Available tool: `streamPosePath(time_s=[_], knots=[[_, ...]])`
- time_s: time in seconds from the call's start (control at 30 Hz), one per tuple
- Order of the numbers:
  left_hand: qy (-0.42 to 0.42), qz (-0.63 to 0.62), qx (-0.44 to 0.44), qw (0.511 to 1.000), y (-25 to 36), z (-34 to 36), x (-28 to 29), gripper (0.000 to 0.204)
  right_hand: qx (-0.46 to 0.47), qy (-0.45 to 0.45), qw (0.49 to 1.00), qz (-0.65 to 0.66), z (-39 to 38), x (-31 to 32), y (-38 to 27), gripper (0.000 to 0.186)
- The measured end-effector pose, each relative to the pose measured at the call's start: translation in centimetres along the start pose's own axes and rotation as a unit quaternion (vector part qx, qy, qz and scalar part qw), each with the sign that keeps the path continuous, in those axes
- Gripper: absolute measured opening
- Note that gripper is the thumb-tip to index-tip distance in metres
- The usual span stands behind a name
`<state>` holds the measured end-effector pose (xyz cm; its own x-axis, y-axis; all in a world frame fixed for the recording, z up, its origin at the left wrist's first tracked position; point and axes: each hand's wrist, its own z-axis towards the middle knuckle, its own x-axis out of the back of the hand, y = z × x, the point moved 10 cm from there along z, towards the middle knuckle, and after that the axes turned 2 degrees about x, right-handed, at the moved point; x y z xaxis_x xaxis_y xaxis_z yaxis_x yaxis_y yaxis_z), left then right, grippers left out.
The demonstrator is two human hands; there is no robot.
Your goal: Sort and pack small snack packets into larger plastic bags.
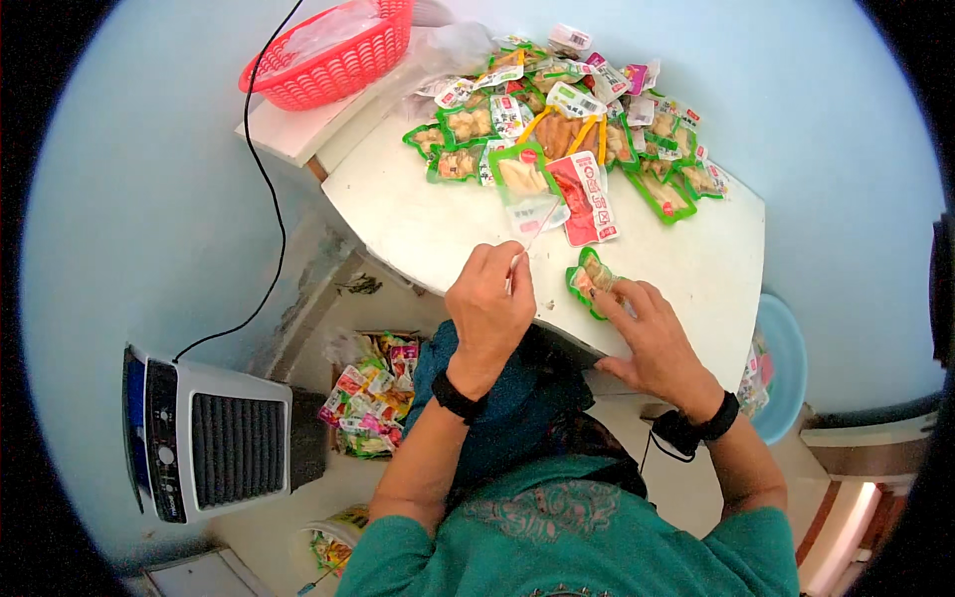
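Observation:
My left hand (492,298) is closed above the front edge of the white table (438,234). From its pinched fingertips a thin pinkish-white strip (538,231) slants up and to the right; its kind is not clear. To the right, my right hand (652,333) has its fingertips on a small green-edged clear food packet (589,279), its thumb well apart from it. Just beyond my hands lie a green-and-clear packet of pale pieces (524,177) and a red-and-white packet (587,204). Behind them spreads a heap of sealed snack packets (477,124).
A red plastic basket (338,60) stands at the back left. Under the table's left side sits a box of colourful packets (373,398), near a grey-and-black appliance (239,448). At right is a blue basin (793,368). A black cable (282,219) hangs at left.

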<state>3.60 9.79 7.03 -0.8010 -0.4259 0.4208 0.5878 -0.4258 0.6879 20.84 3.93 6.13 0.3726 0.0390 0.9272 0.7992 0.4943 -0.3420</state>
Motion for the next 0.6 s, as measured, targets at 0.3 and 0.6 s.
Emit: streamPosePath(time_s=[0.3, 0.6], knots=[[-0.003, -0.001, -0.002, 1.000, 0.1, -0.6, -0.6, 0.014, -0.001, -0.006, 1.000, 0.024, -1.0, 0.3, 0.4, 0.091], [-0.012, 0.021, -0.026, 0.999, 0.3, -0.5, -0.7, 0.009, -0.014, -0.010, 1.000, 0.020, -3.6, -0.3, 0.1, 0.077]])
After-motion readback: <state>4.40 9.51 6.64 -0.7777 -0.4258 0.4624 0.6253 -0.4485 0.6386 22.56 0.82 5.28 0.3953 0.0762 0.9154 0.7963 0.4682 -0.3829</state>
